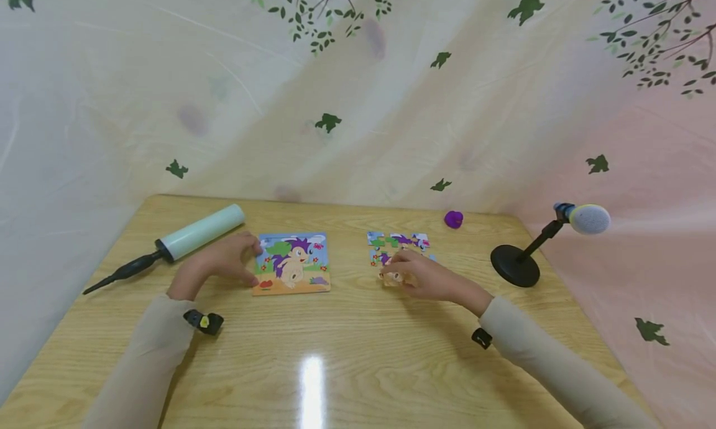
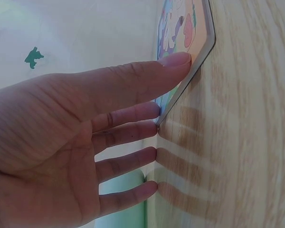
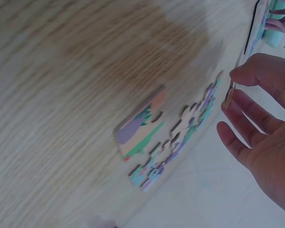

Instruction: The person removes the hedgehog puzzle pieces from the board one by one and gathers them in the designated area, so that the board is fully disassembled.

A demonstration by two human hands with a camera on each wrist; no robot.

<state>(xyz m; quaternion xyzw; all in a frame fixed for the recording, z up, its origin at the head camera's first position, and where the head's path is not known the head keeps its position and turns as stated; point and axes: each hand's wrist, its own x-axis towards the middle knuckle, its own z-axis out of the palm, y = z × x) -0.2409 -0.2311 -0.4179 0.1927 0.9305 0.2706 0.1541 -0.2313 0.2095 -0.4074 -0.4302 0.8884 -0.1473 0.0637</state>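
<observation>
A square hedgehog picture puzzle board lies on the table, left of middle. Beside its left edge is my left hand; in the left wrist view the thumb rests on the near corner area, and the other fingertips reach the table along the edge. My right hand is over the near part of a group of loose jigsaw pieces, partly covering them. In the right wrist view it pinches a thin jigsaw piece between thumb and fingers, tilted on edge above the table. A corner piece lies apart from the row.
A light green hand pump with a black handle lies at the left. A small purple object sits behind the pieces. To the right stands a microphone on a round black base. A leaf-patterned cloth hangs behind the table.
</observation>
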